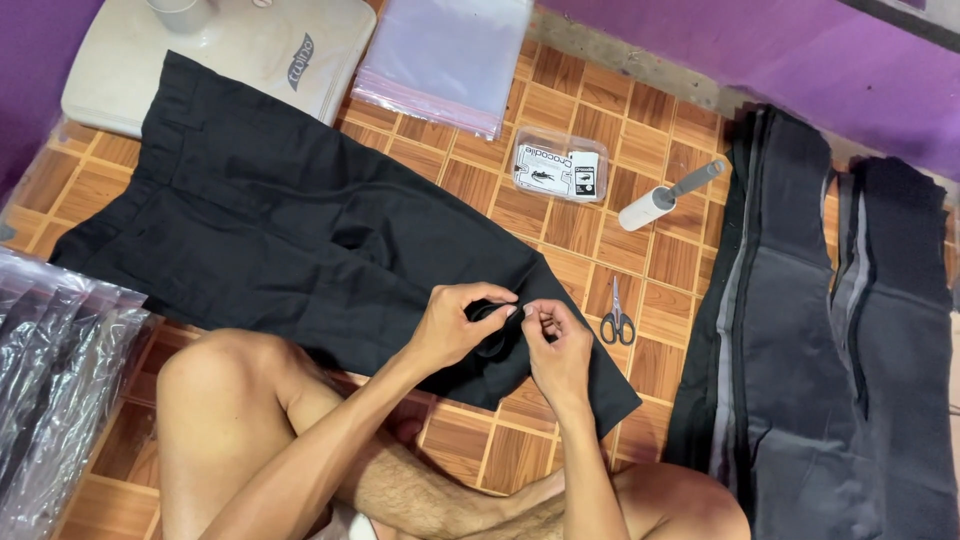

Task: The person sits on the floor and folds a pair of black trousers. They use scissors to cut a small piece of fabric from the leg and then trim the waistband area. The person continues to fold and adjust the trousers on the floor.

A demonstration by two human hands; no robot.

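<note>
A pair of black shorts [290,230] lies spread flat on the tiled floor [640,130] in front of my crossed legs. My left hand [455,325] pinches the fabric near the hem of the nearer leg. My right hand [555,345] sits just beside it, fingertips closed on the same small spot of cloth between the two hands. What exactly the fingertips hold is too small to tell.
Small scissors [617,320] lie right of my hands. A lint roller [665,197] and a clear plastic box [560,168] lie further back. Clear plastic bags [445,60] lie at the top, bagged garments [55,380] at left, stacked dark garments [820,330] at right, and a white base [250,45] top left.
</note>
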